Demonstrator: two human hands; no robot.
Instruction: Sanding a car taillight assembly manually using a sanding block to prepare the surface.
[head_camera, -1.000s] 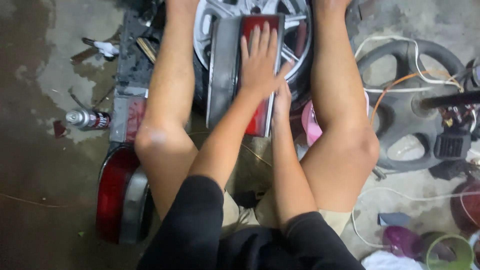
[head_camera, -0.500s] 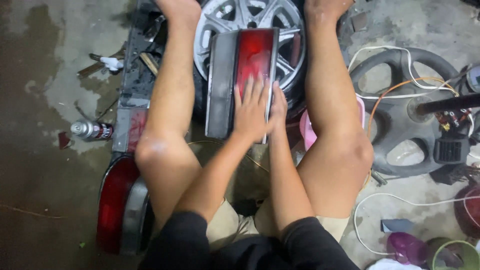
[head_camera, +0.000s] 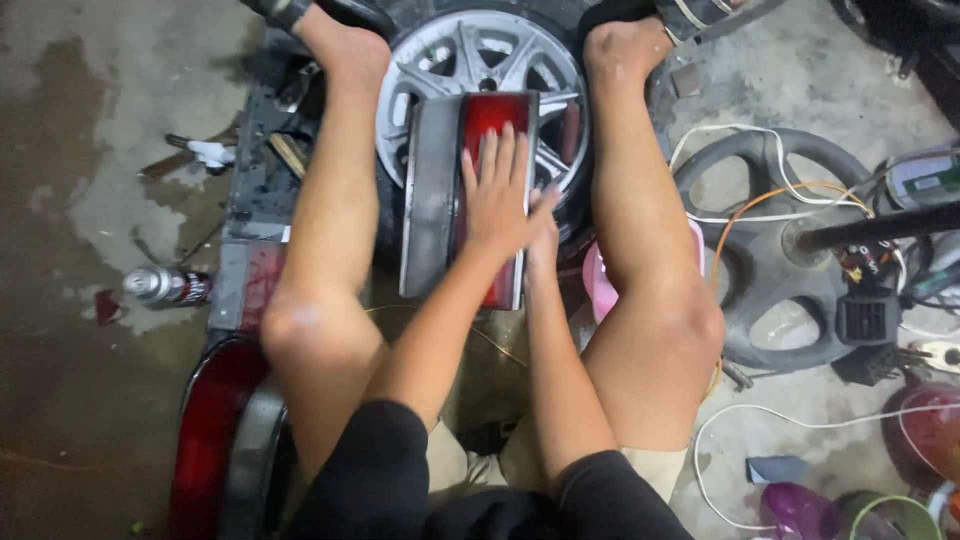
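Hands meet on a red tail light lens (head_camera: 470, 200) that stands propped against a silver alloy wheel (head_camera: 480, 70) between the person's bare legs. The lens is a long rectangle with a grey housing down its left side, and its long axis runs away from the person, from near the knees up toward the wheel hub. The left hand (head_camera: 500, 195) lies flat on the red face, fingers spread and pointing up along that axis, palm pressed to the surface and gripping nothing. The right hand (head_camera: 543, 235) sits at the lens's right edge, just beside the left and lower down; it is mostly hidden behind the left wrist, so I cannot tell whether it is curled round the edge or only resting against it. Of the two, the left hand is squarely on the lens and covers its middle, while the right one touches only the margin.

A second tail light (head_camera: 215, 440), curved and dark red, lies on the floor by the left thigh, well apart from both hands. A spray can (head_camera: 165, 287) lies on its side on the wet concrete further left. To the right a dark steering wheel (head_camera: 770, 250) rests on the ground with loose wires (head_camera: 740, 215) across it, and a pink plastic piece (head_camera: 598, 285) shows between the lens and the right leg.
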